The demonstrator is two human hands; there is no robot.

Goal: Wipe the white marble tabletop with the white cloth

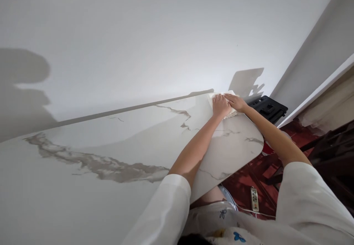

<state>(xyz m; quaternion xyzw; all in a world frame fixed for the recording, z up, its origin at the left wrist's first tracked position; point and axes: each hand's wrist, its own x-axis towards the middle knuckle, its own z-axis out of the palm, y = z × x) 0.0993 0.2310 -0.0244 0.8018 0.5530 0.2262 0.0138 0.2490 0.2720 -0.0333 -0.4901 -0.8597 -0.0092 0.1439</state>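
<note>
Closest to me is my top (221,215), with little pictures on it, one of them blue. My white sleeves (163,204) come next, one on each arm. Down low, much nearer to me than my hands and off to their right, a power strip (254,199) sits on the red floor (243,180). Some dark furniture (334,153) stands well to the right of my hands.

The white counter (143,134) goes under my arms and far out to the left of my hands. It has brown and gray squiggly lines. Its round corner is on the near right side of my hands.

My left hand (221,106) and my right hand (235,102) are side by side, close together. Both lie palm down with the fingers out, pressing on a white cloth (233,113). The cloth is right under them, at the back edge of the counter, and its crinkly edges poke out around my fingers.

Just past my right hand, off to the right, is a black case (269,108). The white wall (155,35) is behind it all.
</note>
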